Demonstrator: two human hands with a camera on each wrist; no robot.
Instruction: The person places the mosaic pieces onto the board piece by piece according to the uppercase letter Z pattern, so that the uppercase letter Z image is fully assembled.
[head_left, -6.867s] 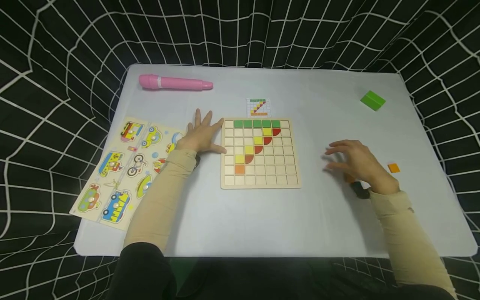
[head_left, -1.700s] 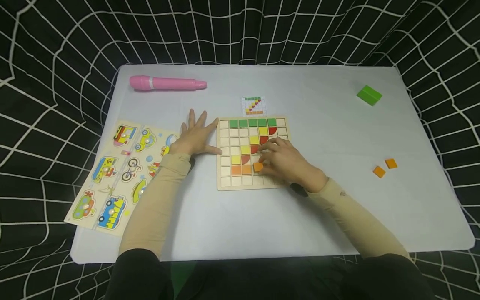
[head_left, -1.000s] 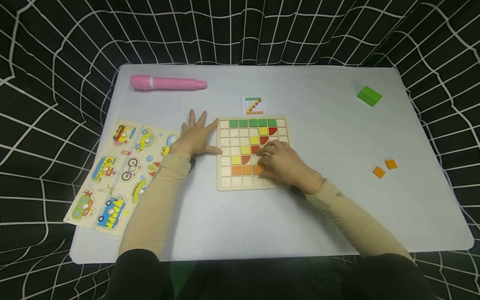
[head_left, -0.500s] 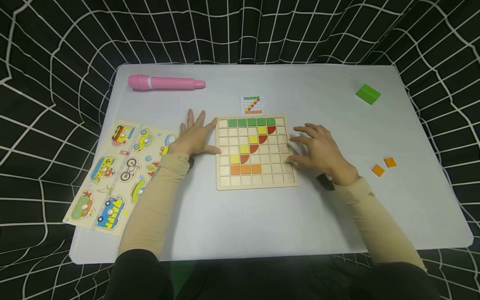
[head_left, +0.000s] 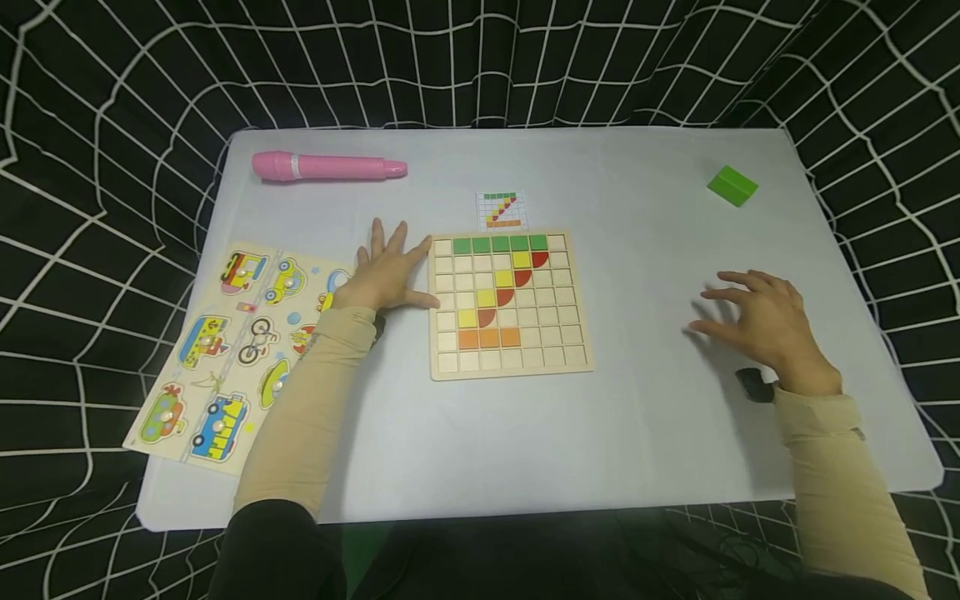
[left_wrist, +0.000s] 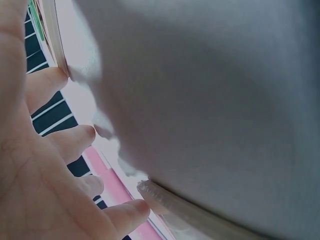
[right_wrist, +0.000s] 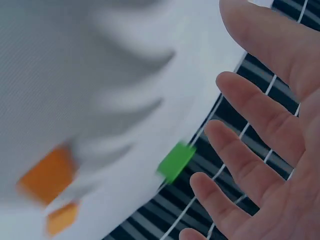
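Note:
My left hand (head_left: 386, 271) is spread at the left side of a wooden grid board (head_left: 551, 362), with thumb and forefinger at its edge. Green squares (head_left: 500, 244) run along the board's top row, yellow squares and red quarter-round tiles (head_left: 505, 297) step down diagonally, and three orange squares (head_left: 489, 337) sit in a lower row. To the right, my right hand (head_left: 765, 321) hovers with relaxed fingers, holding nothing. In the right wrist view two loose orange square tiles (right_wrist: 48, 175) lie on the white table; the hand hides them from the head view.
A small pattern card (head_left: 502, 212) lies behind the board. Green blocks (head_left: 732, 186) rest at the back right and a pink microphone-shaped toy (head_left: 330, 167) at the back left. A vehicle puzzle board (head_left: 187, 400) lies partly under the left forearm. Black netted cloth surrounds the table.
Two more orange squares have joined the first in the board's lower row. My right hand has let go of the last one and moved right, off the board. The left hand stays put.

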